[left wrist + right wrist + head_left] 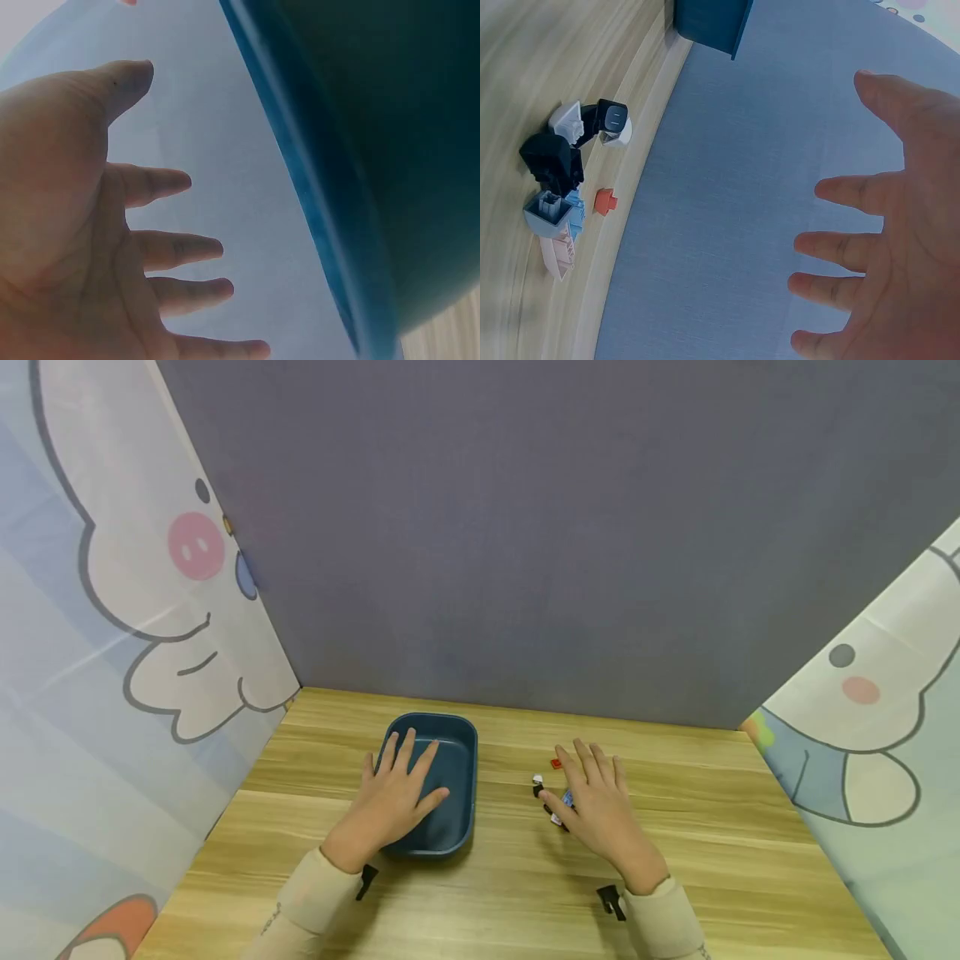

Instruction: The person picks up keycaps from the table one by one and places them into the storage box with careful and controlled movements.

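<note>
My left hand hovers over the dark blue plastic bin, fingers spread and straight. In the left wrist view its palm faces the bin's rim, with nothing held. Over a small group of keycaps is my right hand, also spread and holding nothing; it partly hides them in the head view. The right wrist view shows black keycaps, white ones, a grey-blue one and a pink one in a cluster. A red keycap lies a little apart.
The wood-grain table ends at a grey panel at the back. Cartoon-printed cloths stand at both sides. Small black pieces show by each wrist. The bin stands left of the keycaps.
</note>
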The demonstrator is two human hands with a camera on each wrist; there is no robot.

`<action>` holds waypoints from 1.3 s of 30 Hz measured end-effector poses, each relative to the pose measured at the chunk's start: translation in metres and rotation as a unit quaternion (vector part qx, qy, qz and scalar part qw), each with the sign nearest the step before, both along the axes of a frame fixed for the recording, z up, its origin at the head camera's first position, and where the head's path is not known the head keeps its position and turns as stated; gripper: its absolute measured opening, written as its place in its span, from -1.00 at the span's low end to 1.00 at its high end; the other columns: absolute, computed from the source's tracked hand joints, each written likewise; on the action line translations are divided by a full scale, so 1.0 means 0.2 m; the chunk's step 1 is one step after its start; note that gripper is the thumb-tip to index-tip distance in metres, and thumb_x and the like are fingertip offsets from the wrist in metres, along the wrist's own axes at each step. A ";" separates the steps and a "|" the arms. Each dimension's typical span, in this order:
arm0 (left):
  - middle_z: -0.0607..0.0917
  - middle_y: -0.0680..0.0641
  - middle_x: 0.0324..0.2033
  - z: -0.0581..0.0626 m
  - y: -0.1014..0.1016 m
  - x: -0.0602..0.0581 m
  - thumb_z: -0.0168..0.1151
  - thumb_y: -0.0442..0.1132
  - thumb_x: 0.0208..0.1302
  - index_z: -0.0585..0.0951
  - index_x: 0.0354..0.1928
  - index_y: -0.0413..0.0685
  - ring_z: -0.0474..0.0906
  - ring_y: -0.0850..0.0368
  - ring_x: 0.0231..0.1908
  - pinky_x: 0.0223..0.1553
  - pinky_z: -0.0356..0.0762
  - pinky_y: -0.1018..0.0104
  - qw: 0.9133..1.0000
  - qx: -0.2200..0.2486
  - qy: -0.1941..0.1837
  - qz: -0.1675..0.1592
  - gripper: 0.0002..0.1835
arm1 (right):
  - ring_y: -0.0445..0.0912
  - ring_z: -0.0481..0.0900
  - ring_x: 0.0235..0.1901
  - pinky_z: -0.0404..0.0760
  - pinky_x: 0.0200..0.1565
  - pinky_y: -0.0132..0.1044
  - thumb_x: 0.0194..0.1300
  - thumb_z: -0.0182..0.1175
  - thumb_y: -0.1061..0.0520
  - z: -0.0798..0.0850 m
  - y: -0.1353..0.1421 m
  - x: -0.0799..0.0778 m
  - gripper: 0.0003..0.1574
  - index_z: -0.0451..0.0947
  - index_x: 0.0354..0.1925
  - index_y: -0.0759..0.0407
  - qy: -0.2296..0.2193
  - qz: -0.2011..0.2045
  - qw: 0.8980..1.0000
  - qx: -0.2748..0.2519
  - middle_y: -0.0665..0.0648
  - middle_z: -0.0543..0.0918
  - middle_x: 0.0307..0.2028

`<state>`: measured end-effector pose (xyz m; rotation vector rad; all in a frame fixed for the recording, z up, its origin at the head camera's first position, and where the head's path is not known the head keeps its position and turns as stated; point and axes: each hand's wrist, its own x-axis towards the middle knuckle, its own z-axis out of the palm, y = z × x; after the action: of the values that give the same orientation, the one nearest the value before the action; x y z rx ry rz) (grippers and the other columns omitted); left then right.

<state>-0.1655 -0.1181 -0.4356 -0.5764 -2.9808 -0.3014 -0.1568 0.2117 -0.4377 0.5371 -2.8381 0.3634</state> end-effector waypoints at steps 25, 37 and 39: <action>0.27 -0.53 0.34 -0.02 -0.20 -0.10 0.16 -0.07 0.50 0.14 0.50 -0.36 0.28 -0.46 0.30 0.16 0.40 -0.28 0.996 0.078 -0.034 -0.003 -0.25 | 0.38 0.08 0.40 -0.01 0.32 0.43 0.41 0.24 -0.16 0.00 0.08 -0.04 -0.13 0.24 0.47 0.22 0.002 0.004 1.000 0.002 0.43 0.20 0.43; 0.47 -0.57 0.15 -0.06 -0.28 -0.16 0.18 -0.46 0.38 0.37 0.27 -0.61 0.46 -0.45 0.15 0.08 0.52 -0.18 0.992 0.122 -0.014 -0.016 -0.51 | 0.39 0.33 0.26 0.27 0.23 0.38 0.37 0.31 0.09 -0.05 0.19 -0.11 -0.30 0.36 0.36 0.31 0.006 0.008 1.000 -0.001 0.45 0.38 0.29; 0.48 -0.56 0.14 -0.07 -0.29 -0.17 0.18 -0.49 0.36 0.39 0.25 -0.61 0.47 -0.44 0.14 0.06 0.54 -0.17 0.992 0.128 -0.013 -0.014 -0.53 | 0.36 0.41 0.19 0.36 0.18 0.34 0.35 0.33 0.13 -0.07 0.21 -0.12 -0.35 0.42 0.31 0.33 0.010 0.010 1.000 -0.001 0.43 0.47 0.20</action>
<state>-0.1995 -0.1753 -0.4488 -0.5892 -2.8946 -0.6859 -0.1807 0.2529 -0.4525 0.5657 -2.8148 0.3619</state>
